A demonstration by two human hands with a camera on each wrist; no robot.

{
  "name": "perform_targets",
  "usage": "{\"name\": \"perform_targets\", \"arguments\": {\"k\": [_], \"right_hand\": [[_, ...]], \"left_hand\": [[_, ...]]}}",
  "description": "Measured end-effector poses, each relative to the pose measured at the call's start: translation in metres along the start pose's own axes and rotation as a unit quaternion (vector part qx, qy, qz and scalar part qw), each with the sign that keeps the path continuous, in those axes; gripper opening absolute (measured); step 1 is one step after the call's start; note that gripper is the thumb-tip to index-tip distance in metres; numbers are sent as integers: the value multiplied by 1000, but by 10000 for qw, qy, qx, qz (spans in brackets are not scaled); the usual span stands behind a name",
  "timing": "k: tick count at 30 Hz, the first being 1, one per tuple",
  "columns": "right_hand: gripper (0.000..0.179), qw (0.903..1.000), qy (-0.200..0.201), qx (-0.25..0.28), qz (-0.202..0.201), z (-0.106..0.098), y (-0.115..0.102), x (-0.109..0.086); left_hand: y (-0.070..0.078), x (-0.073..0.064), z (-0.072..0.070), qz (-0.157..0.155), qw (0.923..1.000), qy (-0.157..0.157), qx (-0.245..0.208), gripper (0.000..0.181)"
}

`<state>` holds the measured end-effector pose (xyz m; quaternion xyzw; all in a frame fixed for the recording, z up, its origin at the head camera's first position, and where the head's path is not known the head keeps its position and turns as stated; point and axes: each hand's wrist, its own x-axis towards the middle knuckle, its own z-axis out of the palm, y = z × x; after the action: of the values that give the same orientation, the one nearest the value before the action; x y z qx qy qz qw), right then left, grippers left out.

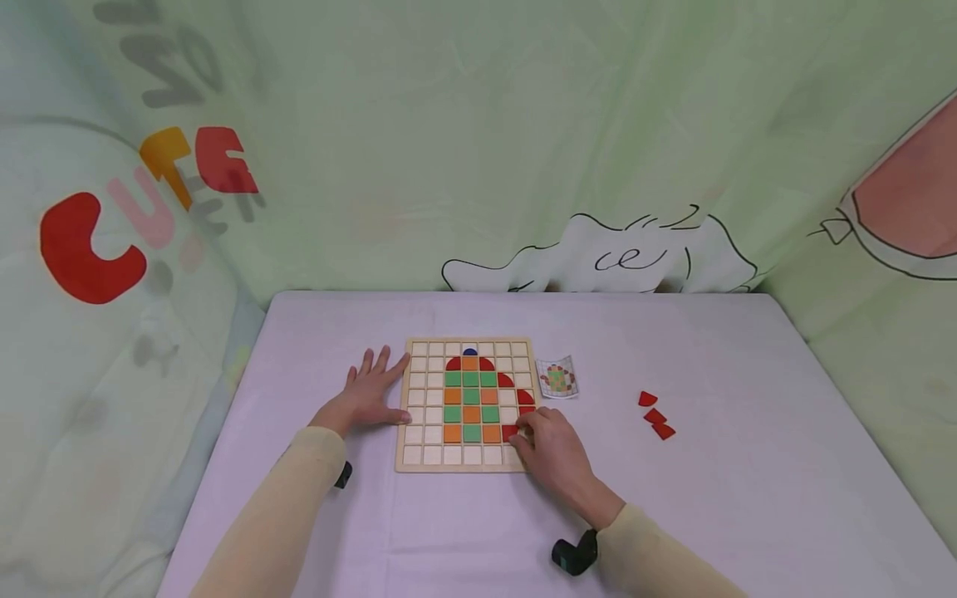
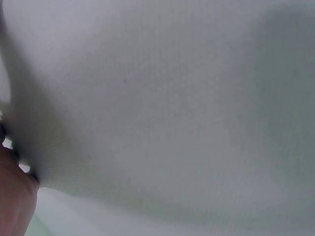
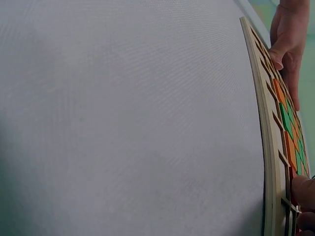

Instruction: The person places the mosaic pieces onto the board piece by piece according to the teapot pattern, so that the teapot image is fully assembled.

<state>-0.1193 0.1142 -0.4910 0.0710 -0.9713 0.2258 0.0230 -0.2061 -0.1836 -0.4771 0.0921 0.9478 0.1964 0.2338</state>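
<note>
A square wooden grid board [image 1: 437, 456] lies on the table, with green, orange, red and blue pieces set in its cells. My left hand [image 1: 362, 397] has its fingers spread, thumb and index fingertip at the board's left edge. At the board's lower right, my right hand [image 1: 557, 453] pinches a red piece [image 1: 510, 433] between thumb and curled fingers, low in its cell. The hand hides part of the board's right edge. In the right wrist view, the right thumb [image 3: 303, 191] presses at the red piece beside an orange tile [image 3: 290, 150].
Right of the board lies a small printed card [image 1: 558, 378] with a coloured grid pattern. Farther right, several loose red pieces [image 1: 655, 416] lie close together on the lilac tablecloth [image 1: 710, 498]. A printed curtain [image 1: 419, 149] hangs behind the table.
</note>
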Motion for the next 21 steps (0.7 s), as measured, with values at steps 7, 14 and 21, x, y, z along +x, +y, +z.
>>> {"name": "perform_targets", "arguments": {"k": [7,14,21], "right_hand": [[24,9991,-119,332,242,-14,13,-1],[27,9975,-89,377,584,-38,58,-2],[25,9968,441,593,316,-66,121,-7]], "left_hand": [[0,0,0,-19,10000,-10,-15,106],[2,-2,-1,-9,10000,-47,-20,105],[2,0,0,-74,10000,-55,18,105]]}}
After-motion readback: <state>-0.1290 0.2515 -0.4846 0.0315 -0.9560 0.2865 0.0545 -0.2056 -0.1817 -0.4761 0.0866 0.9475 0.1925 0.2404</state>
